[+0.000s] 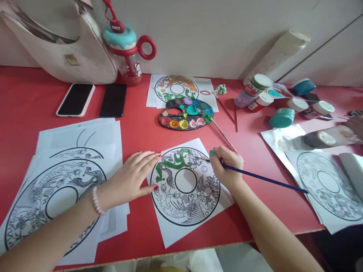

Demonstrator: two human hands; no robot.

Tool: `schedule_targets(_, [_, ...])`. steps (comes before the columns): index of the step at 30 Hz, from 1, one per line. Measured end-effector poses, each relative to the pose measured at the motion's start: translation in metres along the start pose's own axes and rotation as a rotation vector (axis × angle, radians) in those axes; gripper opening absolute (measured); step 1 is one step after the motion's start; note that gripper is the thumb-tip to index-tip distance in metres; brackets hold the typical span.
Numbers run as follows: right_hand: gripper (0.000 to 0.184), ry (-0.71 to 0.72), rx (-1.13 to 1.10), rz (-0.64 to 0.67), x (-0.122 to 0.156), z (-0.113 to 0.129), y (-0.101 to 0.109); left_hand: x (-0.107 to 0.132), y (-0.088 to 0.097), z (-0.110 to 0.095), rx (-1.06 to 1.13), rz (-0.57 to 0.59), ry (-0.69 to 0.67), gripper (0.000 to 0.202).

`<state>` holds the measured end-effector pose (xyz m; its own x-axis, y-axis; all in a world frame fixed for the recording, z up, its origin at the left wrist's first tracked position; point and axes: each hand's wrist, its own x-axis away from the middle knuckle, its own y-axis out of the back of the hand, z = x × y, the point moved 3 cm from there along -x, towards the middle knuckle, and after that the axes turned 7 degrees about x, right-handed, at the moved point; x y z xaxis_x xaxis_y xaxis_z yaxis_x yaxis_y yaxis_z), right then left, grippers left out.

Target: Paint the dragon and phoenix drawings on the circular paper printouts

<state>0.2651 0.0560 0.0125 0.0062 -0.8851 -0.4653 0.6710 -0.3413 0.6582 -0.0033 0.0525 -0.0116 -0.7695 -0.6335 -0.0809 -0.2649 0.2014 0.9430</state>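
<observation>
A white sheet (181, 223) with a round black dragon drawing lies on the red table (141, 128) in front of me; part of the dragon is painted green. My left hand (133, 175) lies flat, fingers stretched, holding the sheet's left edge down. My right hand (227, 164) pinches a thin blue paintbrush (263, 179), its tip touching the drawing near the top right of the ring. A black palette (185, 113) filled with several colours sits just beyond the sheet.
A stack of similar printed sheets (65, 181) lies at the left. Two phones (76, 99), a bag (56, 41) and a bottle (127, 53) stand at the back. Paint jars (282, 117) and more sheets (329, 185) crowd the right. Another person's hand (356, 126) shows at the right edge.
</observation>
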Motion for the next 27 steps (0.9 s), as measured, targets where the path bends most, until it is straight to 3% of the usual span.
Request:
schedule_targets(8, [0.032,-0.097,-0.145,0.092,-0.007,-0.009,-0.002,0.000,0.000,0.002,0.023,0.017,0.016,0.078])
schedule_targets(14, [0.035,-0.086,-0.238,0.149,-0.005,-0.014,-0.008,0.000,0.000,0.002,0.005,0.026,-0.001,0.080])
schedule_targets(27, [0.033,-0.011,-0.200,0.183,-0.006,-0.007,-0.008,-0.001,0.000,0.003,0.024,0.056,0.017,0.079])
